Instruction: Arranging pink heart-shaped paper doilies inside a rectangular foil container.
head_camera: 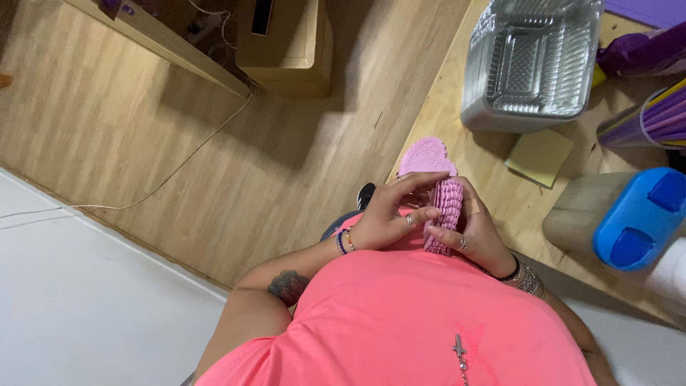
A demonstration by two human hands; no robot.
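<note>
Wood table [457, 86]: both hands [389, 218] [475, 232] hold pink doilies [444, 204].

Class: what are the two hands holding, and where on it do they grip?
A stack of pink paper doilies: right hand cups its side, left hand fingers its edge.

The pink stack of lacy paper doilies [444, 204] looks matt and scalloped, the wooden tabletop [493, 179] pale and smooth-grained, the nested foil trays [532, 61] shiny ribbed metal, the blue lid [639, 218] glossy plastic, and the yellow notepad [539, 156] matt paper.
</note>
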